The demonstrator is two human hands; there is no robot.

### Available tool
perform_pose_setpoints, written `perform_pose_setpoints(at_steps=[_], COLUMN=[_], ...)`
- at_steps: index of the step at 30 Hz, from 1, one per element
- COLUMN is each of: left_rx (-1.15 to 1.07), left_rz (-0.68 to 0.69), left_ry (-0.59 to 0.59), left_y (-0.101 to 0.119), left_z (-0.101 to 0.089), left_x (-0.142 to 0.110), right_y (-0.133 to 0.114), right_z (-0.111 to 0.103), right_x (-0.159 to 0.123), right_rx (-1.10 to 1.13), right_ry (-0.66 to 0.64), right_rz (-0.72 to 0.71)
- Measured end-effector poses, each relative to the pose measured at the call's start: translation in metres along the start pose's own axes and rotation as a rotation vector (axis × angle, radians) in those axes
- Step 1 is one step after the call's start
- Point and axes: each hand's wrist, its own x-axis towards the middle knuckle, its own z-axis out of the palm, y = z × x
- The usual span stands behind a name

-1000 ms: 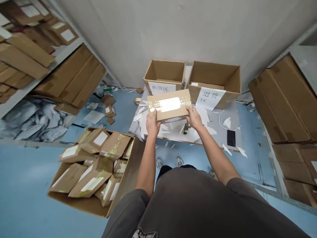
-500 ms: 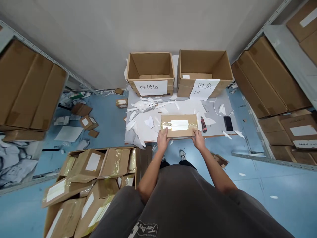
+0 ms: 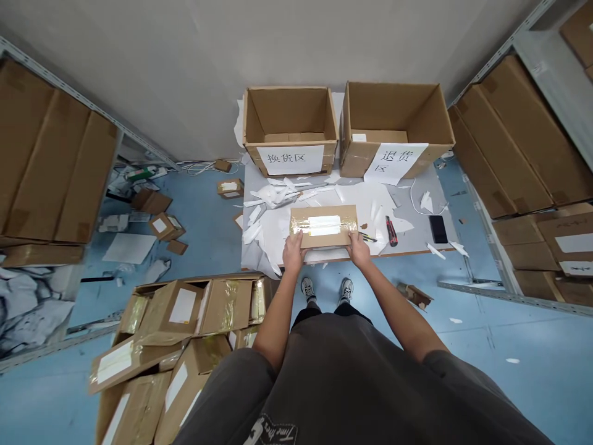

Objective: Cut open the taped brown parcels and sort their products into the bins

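Note:
A taped cardboard box [image 3: 303, 217] with a white label is gripped at both ends over the front part of the table [image 3: 407, 232]. My left hand [image 3: 293, 252] is closed on its near left corner, thumb on top. At the near right corner, my right hand [image 3: 358, 249] holds it the same way; the fingers beneath are hidden. To the right lie a red and black utility knife [image 3: 391, 231] and a dark phone [image 3: 438, 229]. A pen-like item [image 3: 368, 237] shows by my right hand.
Two large open boxes with paper signs, a left one [image 3: 291, 130] and a right one [image 3: 397, 127], stand at the back. Torn paper [image 3: 273, 196] litters the table. A big carton [image 3: 197, 279] of parcels stands at lower left. Shelves with cartons [image 3: 523, 148] flank both sides.
The held box has shifted left relative to the knife, uncovering the pen-like item. Both hands moved with it and keep their grip. The camera view has shifted slightly.

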Motion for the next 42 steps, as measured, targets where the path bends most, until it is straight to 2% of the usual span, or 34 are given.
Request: perform_pose_setpoints(at_steps=[5, 11, 17, 23, 27, 30, 37, 42], left_rx=[0.017, 0.025, 0.002, -0.033, -0.046, -0.063, -0.096, -0.101], left_rz=[-0.071, -0.113, -0.151, -0.179, -0.166, -0.135, -0.056, -0.018], left_ry=[0.022, 0.03, 0.034, 0.065, 0.093, 0.12, 0.184, 0.175], left_y=[-0.038, -0.068, -0.087, -0.099, -0.103, -0.102, -0.08, -0.061], left_z=[-0.029, -0.052, -0.067, -0.071, -0.07, -0.067, -0.06, -0.051], left_x=[0.03, 0.06, 0.086, 0.106, 0.107, 0.098, 0.062, 0.032], right_y=[-0.05, -0.093, -0.121, -0.138, -0.14, -0.133, -0.1, -0.07], right_z=[0.001, 0.002, 0.003, 0.005, 0.005, 0.002, -0.006, -0.008], right_x=[0.043, 0.08, 0.111, 0.139, 0.142, 0.133, 0.087, 0.049], right_rx=[-0.034, -0.064, -0.077, -0.039, -0.018, -0.011, 0.018, 0.007], right_ry=[-0.025, -0.056, -0.088, -0.074, -0.069, -0.045, 0.036, 0.084], right_rz=[-0.092, -0.135, -0.141, -0.163, -0.172, -0.199, -0.21, -0.199])
